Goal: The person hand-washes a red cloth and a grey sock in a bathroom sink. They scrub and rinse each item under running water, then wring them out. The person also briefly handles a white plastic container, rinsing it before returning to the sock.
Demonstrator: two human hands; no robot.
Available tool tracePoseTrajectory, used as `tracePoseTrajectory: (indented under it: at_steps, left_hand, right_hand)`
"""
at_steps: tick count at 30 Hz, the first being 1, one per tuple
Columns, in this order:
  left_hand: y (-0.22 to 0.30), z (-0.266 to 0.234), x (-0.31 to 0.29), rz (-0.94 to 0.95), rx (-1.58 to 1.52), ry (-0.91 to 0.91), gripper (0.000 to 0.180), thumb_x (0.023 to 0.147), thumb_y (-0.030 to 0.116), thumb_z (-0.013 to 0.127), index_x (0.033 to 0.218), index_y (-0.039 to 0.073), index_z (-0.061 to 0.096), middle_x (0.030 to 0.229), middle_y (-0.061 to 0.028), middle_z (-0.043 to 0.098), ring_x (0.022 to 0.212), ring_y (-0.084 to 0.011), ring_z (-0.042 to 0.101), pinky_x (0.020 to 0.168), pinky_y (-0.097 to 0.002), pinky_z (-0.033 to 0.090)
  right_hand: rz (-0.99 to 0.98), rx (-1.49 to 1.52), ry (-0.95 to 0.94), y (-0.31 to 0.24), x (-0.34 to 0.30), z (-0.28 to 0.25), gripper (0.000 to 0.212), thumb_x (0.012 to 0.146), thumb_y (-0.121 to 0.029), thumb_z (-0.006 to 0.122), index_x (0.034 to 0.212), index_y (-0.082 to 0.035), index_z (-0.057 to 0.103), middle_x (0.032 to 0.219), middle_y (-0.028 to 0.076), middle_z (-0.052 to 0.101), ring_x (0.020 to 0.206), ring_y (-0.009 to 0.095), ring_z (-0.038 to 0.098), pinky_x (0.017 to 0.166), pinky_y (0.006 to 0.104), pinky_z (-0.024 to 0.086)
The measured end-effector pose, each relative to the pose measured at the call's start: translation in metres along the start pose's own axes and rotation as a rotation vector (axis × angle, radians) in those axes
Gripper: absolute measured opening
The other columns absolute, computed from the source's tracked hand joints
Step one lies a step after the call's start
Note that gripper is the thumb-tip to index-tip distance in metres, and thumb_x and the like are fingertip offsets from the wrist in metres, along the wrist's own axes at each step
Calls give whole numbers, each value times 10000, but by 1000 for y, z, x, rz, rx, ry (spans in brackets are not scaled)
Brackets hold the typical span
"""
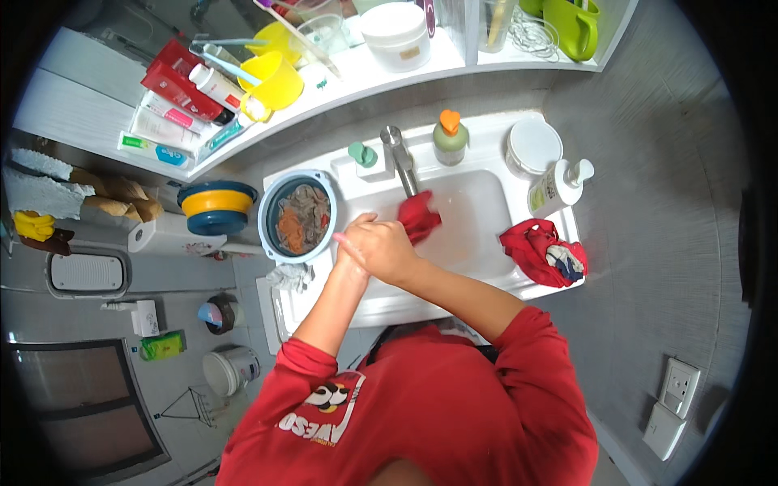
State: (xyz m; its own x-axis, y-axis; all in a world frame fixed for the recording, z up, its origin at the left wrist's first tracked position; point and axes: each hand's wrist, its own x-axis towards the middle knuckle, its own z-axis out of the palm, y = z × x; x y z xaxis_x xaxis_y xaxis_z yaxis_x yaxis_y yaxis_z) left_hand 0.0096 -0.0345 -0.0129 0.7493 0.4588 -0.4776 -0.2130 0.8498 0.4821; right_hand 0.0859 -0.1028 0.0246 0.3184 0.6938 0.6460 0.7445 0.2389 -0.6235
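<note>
White washbasin (486,271) under the tap (400,158); both my hands bunch at its left edge; right hand (387,248) clamps a red cloth (419,217) trailing up-right; left hand (350,243) hidden, grip unclear.

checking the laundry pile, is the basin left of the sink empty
No, the round grey basin beside the white sink holds a heap of orange and grey cloth.

The red cloth (418,217) looks soft, wet and crumpled; the sink (478,243) is glossy white ceramic, the tap (400,155) shiny polished metal. The grey basin (271,198) is smooth matt plastic, holding limp fabric. The yellow cup (278,79) is glossy plastic
</note>
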Motion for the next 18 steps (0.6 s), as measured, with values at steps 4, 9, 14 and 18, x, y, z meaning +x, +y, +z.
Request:
tracePoseTrajectory:
  at_steps: [4,9,14,18]
  left_hand:
    - [2,42,-3,-82,121,98,291,880,314,466,1001,57,529,965,-84,596,843,-185,587,754,-346,488]
    - [-14,-42,44,128,-55,-521,280,909,289,416,1036,59,511,994,-86,590,906,-218,586,820,-405,478]
    - [-2,45,-4,-74,140,207,337,883,380,453,972,63,525,992,-82,590,912,-203,585,819,-386,481]
    - [-3,33,-3,-50,57,278,367,869,414,461,946,61,524,981,-78,588,908,-204,582,806,-382,480]
  right_hand:
    - [63,-154,-50,40,10,2,308,833,-240,530,579,-67,550,544,118,549,491,278,556,448,376,428]
    - [-90,-26,-31,8,12,-1,313,842,-281,504,612,-85,585,578,110,581,516,263,583,447,381,443]
    - [185,-203,-182,55,13,-3,308,845,-289,501,623,-98,597,581,116,579,540,274,586,470,376,451]
    - [-62,-94,-115,15,5,-2,326,846,-293,492,598,-109,595,580,108,587,527,267,585,463,377,451]
